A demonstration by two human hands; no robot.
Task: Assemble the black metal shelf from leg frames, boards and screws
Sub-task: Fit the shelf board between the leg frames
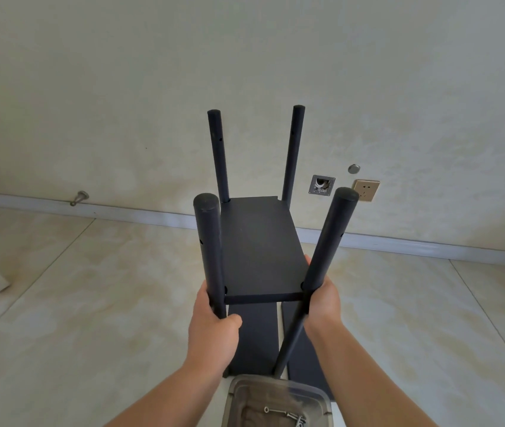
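1. I note a pale, marbled tile floor meeting a cream plaster wall along a grey skirting board.
2. On that floor stands the partly built black metal shelf: four round black tube legs with one flat black board fixed between them, its upper leg ends free.
3. Two further flat black boards lie on the floor beneath the shelf, side by side.
4. The left hand grips the near left leg, fingers and thumb wrapped round the tube just below the fitted board.
5. The right hand grips the near right leg at the board's near right corner.
6. A clear plastic tub sits at the near edge of view and holds silver screws.
7. On the wall I record a beige socket plate and, beside it, an open metal wall box.
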